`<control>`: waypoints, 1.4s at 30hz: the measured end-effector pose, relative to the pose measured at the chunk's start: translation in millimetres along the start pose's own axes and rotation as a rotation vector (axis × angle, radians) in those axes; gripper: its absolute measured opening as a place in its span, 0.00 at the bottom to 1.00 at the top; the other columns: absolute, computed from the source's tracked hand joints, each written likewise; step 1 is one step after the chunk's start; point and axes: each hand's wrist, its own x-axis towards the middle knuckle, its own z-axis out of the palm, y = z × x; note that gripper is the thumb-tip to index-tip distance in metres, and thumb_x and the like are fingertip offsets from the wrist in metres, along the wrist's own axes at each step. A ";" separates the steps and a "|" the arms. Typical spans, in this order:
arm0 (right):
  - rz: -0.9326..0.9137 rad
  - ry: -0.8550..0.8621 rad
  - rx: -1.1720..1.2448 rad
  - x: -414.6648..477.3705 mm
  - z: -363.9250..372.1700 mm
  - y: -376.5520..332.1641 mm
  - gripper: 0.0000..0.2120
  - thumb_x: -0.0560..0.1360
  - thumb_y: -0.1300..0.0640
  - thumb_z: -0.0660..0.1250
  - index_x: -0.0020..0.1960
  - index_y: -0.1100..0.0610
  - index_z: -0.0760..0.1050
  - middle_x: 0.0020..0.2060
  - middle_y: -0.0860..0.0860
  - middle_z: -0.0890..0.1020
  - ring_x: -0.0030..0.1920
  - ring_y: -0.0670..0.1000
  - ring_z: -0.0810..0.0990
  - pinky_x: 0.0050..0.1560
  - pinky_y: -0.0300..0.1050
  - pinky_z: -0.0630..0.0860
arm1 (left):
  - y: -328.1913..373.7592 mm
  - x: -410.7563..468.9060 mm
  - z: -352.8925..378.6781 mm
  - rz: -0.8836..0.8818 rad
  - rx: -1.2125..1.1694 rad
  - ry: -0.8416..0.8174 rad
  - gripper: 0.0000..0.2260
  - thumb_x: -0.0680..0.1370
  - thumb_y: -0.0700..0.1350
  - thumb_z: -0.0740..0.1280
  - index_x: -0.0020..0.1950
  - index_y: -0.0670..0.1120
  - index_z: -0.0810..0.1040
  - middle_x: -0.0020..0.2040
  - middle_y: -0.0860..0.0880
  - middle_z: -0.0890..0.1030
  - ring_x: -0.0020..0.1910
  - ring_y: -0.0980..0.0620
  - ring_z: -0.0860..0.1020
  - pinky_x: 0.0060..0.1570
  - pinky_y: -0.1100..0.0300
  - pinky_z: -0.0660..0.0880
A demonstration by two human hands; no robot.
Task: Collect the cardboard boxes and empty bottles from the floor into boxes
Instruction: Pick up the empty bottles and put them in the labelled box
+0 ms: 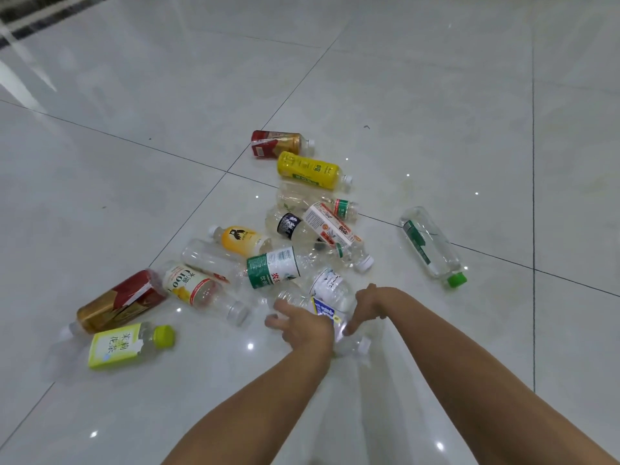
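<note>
1. The blue-labelled bottle (349, 342) lies at six o'clock of the pile (273, 266), nearest, so likely taken first.
2. Left hand (302, 325) fingers spread over it, steadying; right hand (369, 303) curls round it.

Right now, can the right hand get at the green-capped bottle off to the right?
Probably yes: the green-capped bottle lies alone on bare floor, nothing over it, but the right hand grips the blue-labelled bottle.
</note>
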 end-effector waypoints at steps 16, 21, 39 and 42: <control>0.054 -0.225 0.358 1.6 5.7 -3.3 0.10 0.78 0.55 0.64 0.40 0.57 0.69 0.34 0.52 0.74 0.31 0.47 0.70 0.36 0.38 0.71 | -19.5 3.8 -3.0 -0.463 -0.493 -0.230 0.35 0.62 0.41 0.80 0.54 0.49 0.56 0.55 0.39 0.73 0.47 0.41 0.78 0.51 0.37 0.77; 0.054 -0.214 0.403 -8.5 1.5 -14.6 0.06 0.75 0.57 0.60 0.50 0.58 0.67 0.32 0.53 0.69 0.28 0.49 0.65 0.32 0.38 0.67 | -13.8 -7.1 -7.5 -0.465 -0.652 -0.150 0.31 0.66 0.47 0.75 0.60 0.48 0.58 0.49 0.41 0.72 0.44 0.42 0.76 0.45 0.49 0.76; 0.046 -0.009 0.437 -59.8 -27.8 -29.2 0.16 0.72 0.66 0.60 0.29 0.57 0.60 0.18 0.51 0.62 0.22 0.48 0.57 0.25 0.38 0.55 | 26.5 -5.7 -36.7 -0.492 -1.071 -0.286 0.34 0.67 0.32 0.74 0.71 0.47 0.68 0.67 0.40 0.72 0.42 0.43 0.78 0.23 0.56 0.77; 0.030 -0.042 0.433 -73.8 -31.0 -28.9 0.15 0.75 0.65 0.59 0.31 0.57 0.60 0.23 0.51 0.62 0.16 0.46 0.57 0.19 0.34 0.54 | 30.7 -9.6 -40.8 -0.505 -0.991 -0.282 0.31 0.67 0.32 0.74 0.68 0.44 0.72 0.65 0.42 0.74 0.42 0.46 0.76 0.21 0.58 0.76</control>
